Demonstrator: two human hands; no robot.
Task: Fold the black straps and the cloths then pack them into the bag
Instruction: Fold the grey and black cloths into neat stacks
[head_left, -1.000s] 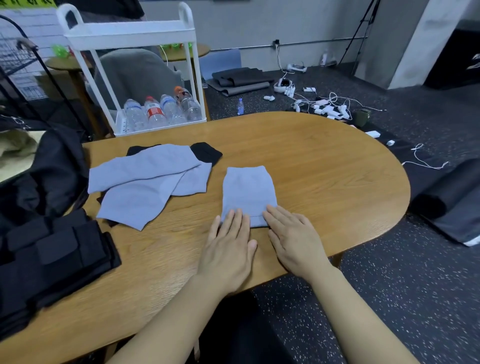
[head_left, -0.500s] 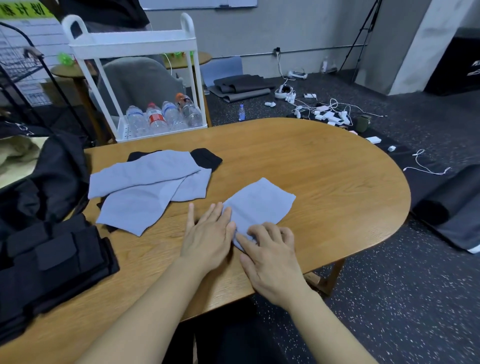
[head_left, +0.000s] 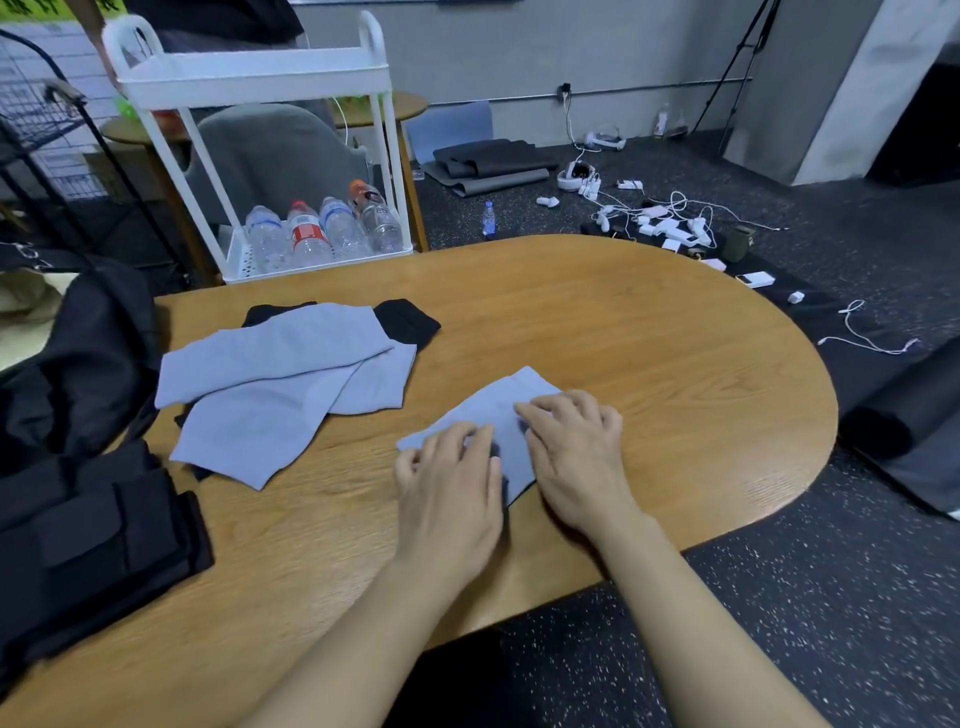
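A small folded light-blue cloth (head_left: 501, 408) lies askew on the wooden table (head_left: 649, 338), near its front edge. My left hand (head_left: 447, 493) covers the cloth's near-left corner, fingers curled onto its edge. My right hand (head_left: 574, 452) sits on the right part, fingertips bent and pinching the fabric. Two larger light-blue cloths (head_left: 270, 384) lie unfolded to the left, over a black strap (head_left: 408, 322) whose ends stick out behind them. A stack of folded black straps (head_left: 93, 540) rests at the table's left end. The black bag (head_left: 83, 353) slumps behind that stack.
A white trolley (head_left: 249, 78) holding several water bottles (head_left: 322, 228) stands just behind the table. A grey chair is behind it. Cables, chargers and dark mats litter the floor at the right and back. A wire rack stands far left.
The small cloth has been turned from square-on to diagonal. Both hands went from lying flat at its near edge to curling their fingers on top of it.
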